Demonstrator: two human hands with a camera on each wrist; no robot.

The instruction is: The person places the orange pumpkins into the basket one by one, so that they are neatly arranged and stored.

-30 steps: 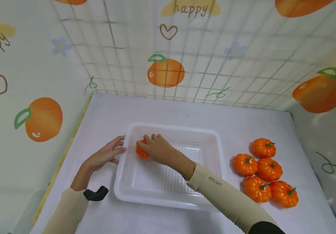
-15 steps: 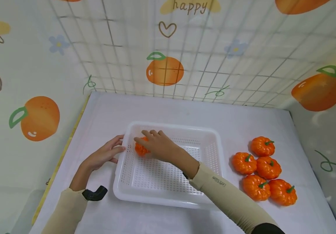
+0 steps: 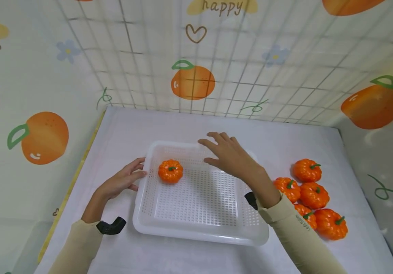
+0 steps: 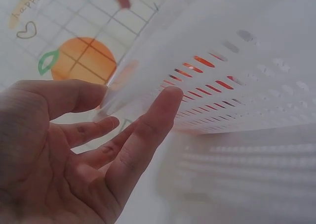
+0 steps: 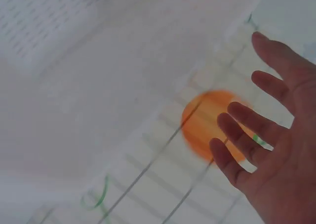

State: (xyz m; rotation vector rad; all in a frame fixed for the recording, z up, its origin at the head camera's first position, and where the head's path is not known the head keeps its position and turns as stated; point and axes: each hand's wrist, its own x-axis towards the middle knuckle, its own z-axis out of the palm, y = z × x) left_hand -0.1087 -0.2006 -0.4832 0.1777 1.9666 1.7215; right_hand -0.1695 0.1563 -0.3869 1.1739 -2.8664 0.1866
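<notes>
One small orange pumpkin (image 3: 170, 171) with a green stem sits in the far left corner of the white perforated plastic basket (image 3: 200, 238). At the basket's left side, my left hand (image 3: 122, 180) has its fingertips right at the rim, fingers relaxed. The left wrist view shows this hand (image 4: 94, 150) beside the slotted wall, with orange glimpsed through the slots. My right hand (image 3: 230, 156) hovers over the far right part of the basket, fingers spread and holding nothing. In the right wrist view that hand (image 5: 271, 130) appears with its palm bare.
To the right of the basket lie several more orange pumpkins (image 3: 314, 196), two of them partly hidden by my right forearm. A white table (image 3: 141, 123) bears everything. Printed walls with a grid and fruit pictures (image 3: 193, 82) rise at the back and sides.
My right hand has let go of the pumpkin in the basket and moved right, up off it. The pumpkin stays in the far left corner. My left hand keeps its place.
</notes>
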